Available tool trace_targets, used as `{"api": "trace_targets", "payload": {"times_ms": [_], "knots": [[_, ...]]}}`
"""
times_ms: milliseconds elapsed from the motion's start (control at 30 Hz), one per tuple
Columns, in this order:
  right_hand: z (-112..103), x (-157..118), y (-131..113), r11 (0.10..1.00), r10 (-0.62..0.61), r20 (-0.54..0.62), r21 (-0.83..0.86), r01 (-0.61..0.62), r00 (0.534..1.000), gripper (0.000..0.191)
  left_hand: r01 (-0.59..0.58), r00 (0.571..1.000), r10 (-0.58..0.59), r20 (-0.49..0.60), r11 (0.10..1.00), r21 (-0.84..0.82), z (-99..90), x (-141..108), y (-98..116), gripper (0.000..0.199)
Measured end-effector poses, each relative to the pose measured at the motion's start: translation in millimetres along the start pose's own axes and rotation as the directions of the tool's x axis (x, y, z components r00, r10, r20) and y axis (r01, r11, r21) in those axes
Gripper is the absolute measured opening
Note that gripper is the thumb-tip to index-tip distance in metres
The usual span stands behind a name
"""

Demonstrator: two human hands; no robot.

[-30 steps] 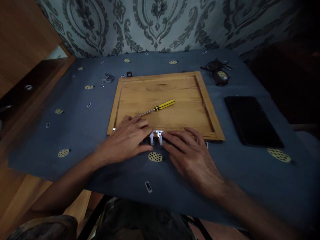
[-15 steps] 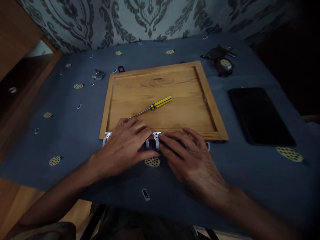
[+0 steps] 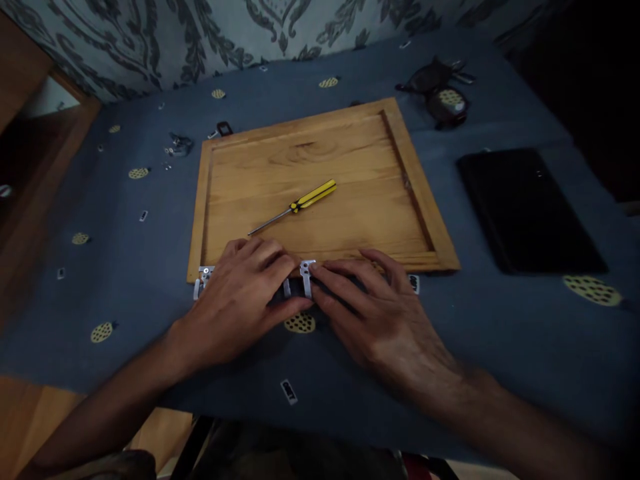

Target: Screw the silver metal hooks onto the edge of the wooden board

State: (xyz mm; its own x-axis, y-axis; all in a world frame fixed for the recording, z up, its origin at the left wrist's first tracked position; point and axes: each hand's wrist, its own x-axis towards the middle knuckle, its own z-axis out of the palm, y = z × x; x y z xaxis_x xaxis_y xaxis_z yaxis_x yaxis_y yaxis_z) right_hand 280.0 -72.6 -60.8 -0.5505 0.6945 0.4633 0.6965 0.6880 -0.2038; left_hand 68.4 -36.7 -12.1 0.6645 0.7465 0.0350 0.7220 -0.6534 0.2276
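Observation:
A framed wooden panel [image 3: 320, 163] lies flat on the blue tablecloth. Along its near edge sit silver metal brackets with screw holes and prongs pointing toward me; one bracket [image 3: 307, 275] shows between my hands, another [image 3: 204, 279] at the left corner has a screw head in it. My left hand [image 3: 240, 293] curls over the near edge, fingers closed on the metal part there, its thumb near the prongs. My right hand [image 3: 370, 300] pinches the middle bracket, index fingertip at its holes. Both palms hide much of the hardware. A yellow-and-black screwdriver [image 3: 295, 205] rests on the panel.
A black tablet [image 3: 530, 210] lies to the right. Dark sunglasses or a similar item [image 3: 443, 93] are at the back right. Small metal hardware [image 3: 179, 145] and tiny loose pieces lie at the left. A patterned wall [image 3: 225, 40] borders the table's back.
The camera view has shifted and turned slightly, so the panel and table appear moved. My hands keep nearly the same grip at the panel's near edge.

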Motion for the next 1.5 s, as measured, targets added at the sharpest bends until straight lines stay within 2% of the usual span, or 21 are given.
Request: {"api": "trace_targets", "payload": {"times_ms": [167, 233, 333, 433, 500, 600, 700, 800, 1067, 1500], "knots": [[-1.8, 0.7, 0.5, 1.000, -0.021, -0.027, 0.002, 0.021, 0.999, 0.026, -0.007, 1.000, 0.007, -0.002, 1.000, -0.017, -1.0, 0.7, -1.3, 0.038], [-3.6, 0.9, 1.1, 1.000, -0.029, -0.009, 0.000, 0.029, 1.000, 0.026, 0.002, 0.998, -0.005, -0.062, 0.999, -0.053, -6.2, 0.4, -4.1, 0.041], [-3.7, 0.7, 1.9, 0.999, -0.033, 0.009, -0.004, 0.033, 0.999, 0.027, 0.071, 0.975, -0.099, -0.197, 0.987, -0.144, -18.0, -1.3, -11.7, 0.031], [-1.0, 0.3, 2.6, 1.000, -0.030, -0.012, -0.008, 0.030, 0.999, 0.026, 0.129, 0.952, -0.181, -0.247, 0.968, -0.213, -25.6, -3.7, -21.6, 0.025], [0.0, 0.5, 2.9, 0.999, -0.035, -0.025, -0.017, 0.035, 0.999, 0.025, 0.122, 0.957, -0.176, -0.230, 0.965, -0.233, -24.8, -5.2, -26.6, 0.025], [-1.1, 1.5, 2.8, 0.998, -0.060, -0.020, -0.036, 0.059, 0.998, 0.026, 0.050, 0.981, -0.089, -0.171, 0.973, -0.223, -17.5, -6.6, -28.1, 0.030], [-2.4, 2.3, 2.0, 0.997, -0.072, -0.024, -0.042, 0.071, 0.997, 0.027, -0.006, 0.997, -0.006, -0.079, 0.987, -0.161, -10.1, -6.6, -23.4, 0.050], [-2.0, 2.4, 1.4, 0.996, -0.072, -0.036, -0.046, 0.070, 0.997, 0.027, -0.016, 1.000, 0.015, -0.016, 0.994, -0.106, -6.5, -6.2, -18.5, 0.061], [-1.0, 1.3, 2.0, 0.996, -0.078, -0.030, -0.052, 0.077, 0.996, 0.026, -0.005, 1.000, 0.005, 0.008, 0.999, -0.040, -3.6, -6.1, -13.3, 0.039], [-2.0, 0.7, 2.6, 0.996, -0.081, -0.008, -0.046, 0.080, 0.997, 0.027, 0.001, 1.000, 0.000, 0.027, 1.000, -0.031, -6.3, -5.7, -11.6, 0.032]]}}
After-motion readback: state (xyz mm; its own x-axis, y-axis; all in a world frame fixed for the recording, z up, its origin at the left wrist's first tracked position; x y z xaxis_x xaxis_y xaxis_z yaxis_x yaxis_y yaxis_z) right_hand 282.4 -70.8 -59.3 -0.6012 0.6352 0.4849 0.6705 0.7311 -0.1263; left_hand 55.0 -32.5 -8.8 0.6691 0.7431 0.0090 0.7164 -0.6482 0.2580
